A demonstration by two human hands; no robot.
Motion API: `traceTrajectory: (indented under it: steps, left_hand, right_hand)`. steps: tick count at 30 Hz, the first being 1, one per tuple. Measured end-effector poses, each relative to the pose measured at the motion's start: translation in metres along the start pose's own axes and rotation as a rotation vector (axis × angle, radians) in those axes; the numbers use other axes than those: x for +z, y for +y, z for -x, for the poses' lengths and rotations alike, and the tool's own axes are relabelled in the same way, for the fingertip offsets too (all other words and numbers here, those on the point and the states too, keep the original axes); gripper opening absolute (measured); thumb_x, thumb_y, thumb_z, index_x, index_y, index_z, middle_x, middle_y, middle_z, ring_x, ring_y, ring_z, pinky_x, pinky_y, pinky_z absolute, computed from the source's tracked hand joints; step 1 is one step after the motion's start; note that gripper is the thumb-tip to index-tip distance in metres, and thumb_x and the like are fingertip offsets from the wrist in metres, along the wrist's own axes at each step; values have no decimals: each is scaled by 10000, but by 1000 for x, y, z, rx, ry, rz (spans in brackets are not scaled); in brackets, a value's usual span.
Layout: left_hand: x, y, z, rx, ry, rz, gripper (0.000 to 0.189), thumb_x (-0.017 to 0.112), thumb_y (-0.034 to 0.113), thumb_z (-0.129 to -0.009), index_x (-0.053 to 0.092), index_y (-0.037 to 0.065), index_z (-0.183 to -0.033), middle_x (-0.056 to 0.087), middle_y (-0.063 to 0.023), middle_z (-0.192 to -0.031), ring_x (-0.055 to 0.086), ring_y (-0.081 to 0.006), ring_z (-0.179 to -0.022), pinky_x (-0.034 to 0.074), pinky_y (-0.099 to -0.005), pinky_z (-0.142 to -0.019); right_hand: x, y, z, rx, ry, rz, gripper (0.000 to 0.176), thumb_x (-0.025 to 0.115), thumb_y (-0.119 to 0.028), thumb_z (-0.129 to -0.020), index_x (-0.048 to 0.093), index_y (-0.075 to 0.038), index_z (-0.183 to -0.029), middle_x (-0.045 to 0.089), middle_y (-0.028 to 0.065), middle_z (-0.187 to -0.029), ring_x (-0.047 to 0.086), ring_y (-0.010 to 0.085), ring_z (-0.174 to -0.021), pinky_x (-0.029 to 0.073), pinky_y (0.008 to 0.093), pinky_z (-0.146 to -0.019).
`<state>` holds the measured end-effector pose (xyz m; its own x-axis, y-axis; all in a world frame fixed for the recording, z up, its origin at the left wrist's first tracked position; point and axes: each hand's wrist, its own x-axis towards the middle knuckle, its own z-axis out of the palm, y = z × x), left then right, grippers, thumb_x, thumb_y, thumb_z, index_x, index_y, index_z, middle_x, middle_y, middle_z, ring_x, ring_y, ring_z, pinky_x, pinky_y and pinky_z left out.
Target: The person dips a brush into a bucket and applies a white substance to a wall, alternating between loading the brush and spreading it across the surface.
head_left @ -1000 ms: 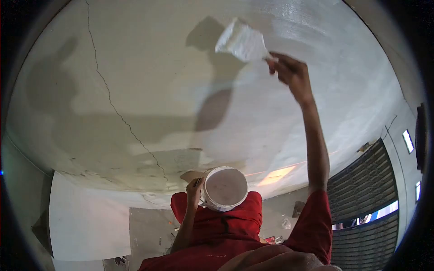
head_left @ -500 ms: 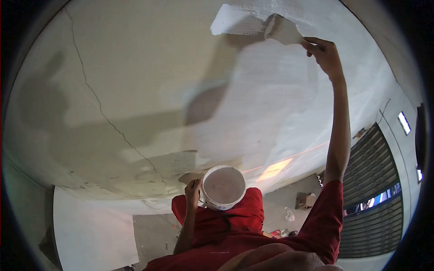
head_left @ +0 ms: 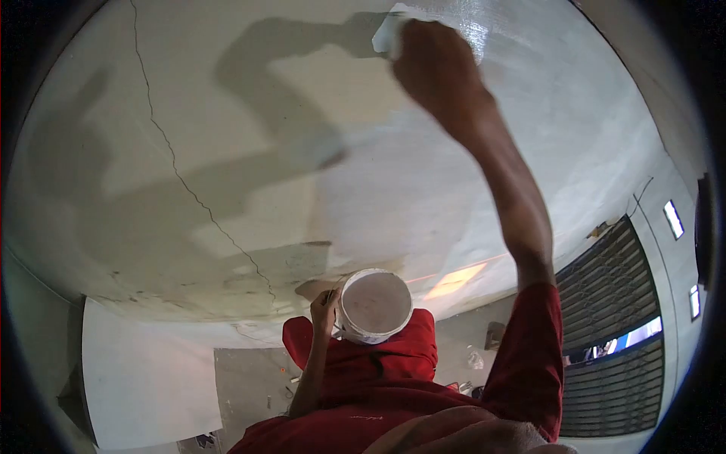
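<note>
My right hand [head_left: 437, 64] is raised high against the wall, its fingers closed. It grips a wide flat paintbrush [head_left: 397, 38], which the hand now mostly hides; only a pale bit shows at the left of the fingers. Around it lies a wet white paint patch [head_left: 475, 34] with shiny streaks. Down at lap height, my left hand [head_left: 324, 309] is closed at the left side of a white bucket [head_left: 364, 335]. The bucket is tilted so that its whitish inside faces me.
The wall [head_left: 249, 98] is yellowish on the left, whiter on the right, with a long crack [head_left: 179, 178]. A white board [head_left: 147, 378] stands lower left. Metal shutters [head_left: 620, 303] are at right. A clear plastic bag [head_left: 475, 359] and small debris lie on the floor.
My right hand has swept left and come nearer the camera with the paintbrush, turning so its back hides the brush. The arm's shadow has shifted left. My left hand and the bucket stay nearly still.
</note>
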<state>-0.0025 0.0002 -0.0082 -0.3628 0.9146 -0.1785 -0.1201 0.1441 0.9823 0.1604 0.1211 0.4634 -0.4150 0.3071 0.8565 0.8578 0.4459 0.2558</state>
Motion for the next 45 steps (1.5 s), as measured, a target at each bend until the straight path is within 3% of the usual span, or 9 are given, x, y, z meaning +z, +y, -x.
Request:
traceTrajectory:
  steps: [3, 8, 12, 19, 23, 25, 30, 38, 45]
  left_hand:
    - [1, 3, -2, -18, -2, -1, 351, 671, 335, -831, 632, -11, -788, 490, 30, -626, 394, -60, -585, 325, -232, -533]
    - [-2, 0, -2, 0, 0, -51, 354, 672, 331, -827, 621, -14, -765, 480, 29, -631, 383, -66, -576, 326, -238, -528]
    - [-4, -7, -3, 20, -10, -25, 350, 658, 322, -839, 620, -17, -764, 474, 26, -628, 376, -63, -566, 320, -236, -520]
    - [1, 7, 2, 8, 13, -36, 322, 645, 290, -856, 624, -28, -805, 453, 27, -613, 360, -56, -556, 304, -239, -503]
    - [1, 14, 8, -44, -16, 10, 314, 637, 280, -869, 604, -18, -780, 407, 46, -607, 333, -46, -551, 288, -238, -492]
    - [1, -2, 0, -15, -18, 31, 314, 623, 280, -884, 558, 22, -717, 362, 69, -616, 286, -32, -548, 240, -224, -474]
    - [2, 12, 5, -57, -29, 27, 310, 622, 274, -883, 546, 40, -695, 351, 77, -614, 267, -30, -545, 219, -229, -472]
    - [-1, -7, -5, 32, -17, 16, 313, 653, 302, -856, 623, 0, -779, 429, 57, -610, 320, -36, -547, 263, -222, -485]
    - [-1, 0, 0, -29, -2, 23, 334, 647, 297, -862, 596, -8, -737, 386, 64, -593, 308, -38, -550, 254, -230, -487]
  right_hand:
    - [19, -45, -17, -162, 48, -256, 66, 544, -35, -688, 566, 17, -723, 607, 201, -704, 634, 324, -740, 513, 421, -693]
    - [-13, -95, -31, -29, -329, -273, 99, 603, -76, -690, 657, -44, -766, 658, 150, -777, 670, 251, -740, 525, 318, -608]
    - [-1, -82, -9, 83, -218, -449, 123, 579, -76, -698, 647, 13, -749, 640, 216, -756, 652, 328, -744, 526, 386, -653]
    - [36, 63, 58, 337, -113, -364, 196, 579, -182, -826, 685, -50, -924, 636, 208, -789, 621, 370, -746, 482, 418, -689]
    - [7, 152, 99, 641, -254, -170, 324, 587, -277, -849, 659, 32, -783, 562, 115, -564, 512, 193, -526, 420, 354, -559]
    - [3, 191, 115, 747, -266, -62, 266, 581, -240, -734, 675, -10, -830, 656, 209, -836, 622, 378, -843, 487, 443, -745]
    - [-16, 210, 116, 805, -277, 294, 274, 574, -240, -757, 657, 7, -842, 663, 199, -871, 632, 376, -851, 501, 441, -749]
    - [15, 68, 77, 486, -129, 5, 198, 492, -89, -751, 637, 45, -761, 628, 271, -789, 621, 417, -757, 500, 480, -717]
    - [36, -87, 41, 117, -201, -288, 86, 561, -54, -686, 604, 21, -682, 614, 217, -686, 644, 310, -684, 515, 389, -620]
